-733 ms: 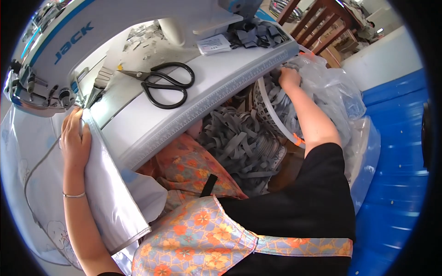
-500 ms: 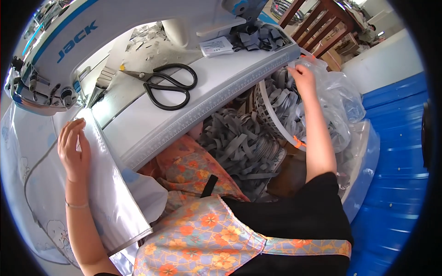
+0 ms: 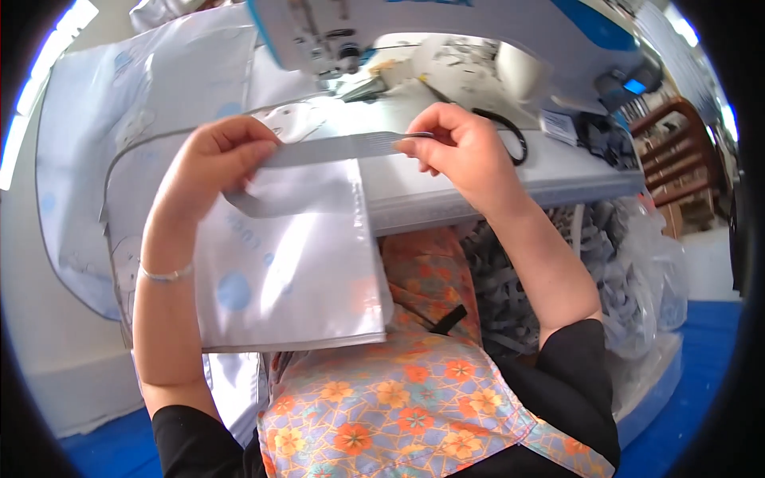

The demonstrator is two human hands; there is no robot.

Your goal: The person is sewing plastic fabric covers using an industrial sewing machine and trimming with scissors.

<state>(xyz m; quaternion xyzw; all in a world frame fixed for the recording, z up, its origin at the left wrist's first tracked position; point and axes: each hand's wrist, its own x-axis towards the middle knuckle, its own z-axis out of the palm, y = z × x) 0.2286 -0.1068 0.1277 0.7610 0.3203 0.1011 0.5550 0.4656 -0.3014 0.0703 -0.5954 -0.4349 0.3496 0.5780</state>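
Observation:
A grey fabric strip [image 3: 335, 149] is stretched level in front of me, with a loose length hanging from its left part. My left hand [image 3: 223, 163] pinches it near that hanging length. At the other end my right hand [image 3: 462, 147] grips the strip between thumb and fingers. Below and behind it, a white shiny sheet [image 3: 311, 271] with pale blue dots hangs over the table's front edge. The sewing machine [image 3: 351, 32] stands just beyond my hands, and black-handled scissors [image 3: 510, 135] lie partly hidden behind my right hand.
Many grey strips [image 3: 510, 279] are heaped below the table at right, beside a clear plastic bag [image 3: 645, 271]. A dark bundle [image 3: 606, 139] and a small white card [image 3: 560, 127] lie on the table's right end. A wooden chair [image 3: 685, 159] stands beyond.
My right hand has come from the basket of strips at right to the front of the machine. Both hands now hold a grey strip; my left hand has lifted off the white sheet. The view has swung left.

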